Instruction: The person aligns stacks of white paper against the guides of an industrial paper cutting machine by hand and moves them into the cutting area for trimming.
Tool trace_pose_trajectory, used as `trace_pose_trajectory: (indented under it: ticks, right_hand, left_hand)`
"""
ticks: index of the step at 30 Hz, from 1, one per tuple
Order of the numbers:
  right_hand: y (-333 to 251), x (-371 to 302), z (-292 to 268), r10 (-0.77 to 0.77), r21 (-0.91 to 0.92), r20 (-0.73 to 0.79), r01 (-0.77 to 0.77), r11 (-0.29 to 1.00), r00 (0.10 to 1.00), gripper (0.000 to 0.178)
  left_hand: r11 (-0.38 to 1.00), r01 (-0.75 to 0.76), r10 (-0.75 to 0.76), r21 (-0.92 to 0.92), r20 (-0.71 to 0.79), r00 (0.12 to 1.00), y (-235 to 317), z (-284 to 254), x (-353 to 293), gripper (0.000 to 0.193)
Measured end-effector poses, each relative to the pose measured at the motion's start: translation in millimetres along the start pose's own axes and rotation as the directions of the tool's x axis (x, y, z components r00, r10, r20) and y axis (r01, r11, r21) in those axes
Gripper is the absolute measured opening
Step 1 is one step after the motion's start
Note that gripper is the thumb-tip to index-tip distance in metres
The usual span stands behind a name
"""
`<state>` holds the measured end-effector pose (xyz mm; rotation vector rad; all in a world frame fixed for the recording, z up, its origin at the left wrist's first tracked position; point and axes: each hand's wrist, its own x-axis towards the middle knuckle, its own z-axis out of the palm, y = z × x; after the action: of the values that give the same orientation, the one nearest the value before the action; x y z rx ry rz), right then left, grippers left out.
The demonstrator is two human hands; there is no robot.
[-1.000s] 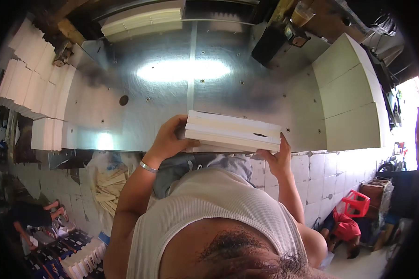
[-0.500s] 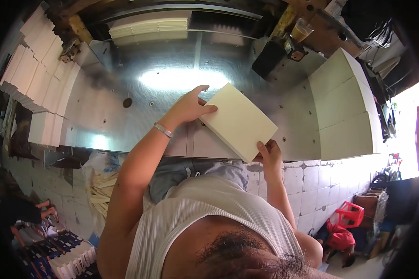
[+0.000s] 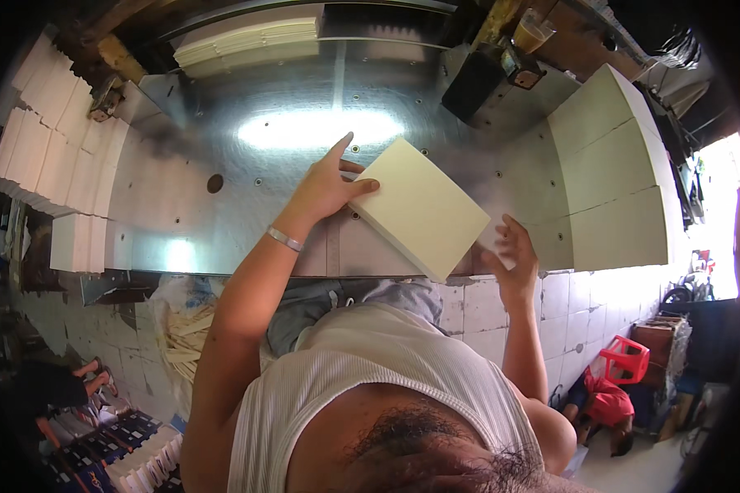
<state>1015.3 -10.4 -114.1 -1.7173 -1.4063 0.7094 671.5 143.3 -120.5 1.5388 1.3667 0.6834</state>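
A thick cream-white block of paper sheets lies slantwise over the near part of the metal table, one corner close to the front edge. At its left edge is my left hand, thumb on top, index finger stretched past the corner and the other fingers partly hidden by the block. My right hand is just off the block's right corner, fingers apart and curved, with nothing in it. A metal band circles my left wrist.
The metal table has small holes. White paper blocks stand at its right side, with tall paper stacks at the left. More paper lies at the back. A drink cup stands back right. People sit near a red stool and bottom left.
My right hand has let go of the block's lower right corner and moved right, its fingers spreading. The left hand stays at the block's left edge, its index finger now straighter.
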Motion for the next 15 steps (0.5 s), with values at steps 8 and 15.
trace_pose_trajectory:
  ticks: [8, 15]
  right_hand:
    - [-10.0, 21.4, 32.1, -0.609, -0.381, 0.468, 0.768, 0.515, 0.64, 0.062]
    - [-33.0, 36.3, 86.3, -0.608, -0.487, 0.409, 0.727, 0.485, 0.68, 0.057]
  left_hand:
    - [0.995, -0.09, 0.093, 0.032, -0.092, 0.991, -11.1, 2.9, 15.3, 0.104]
    - [0.986, -0.158, 0.167, 0.056, -0.322, 0.932, -30.8, -11.4, 53.8, 0.093]
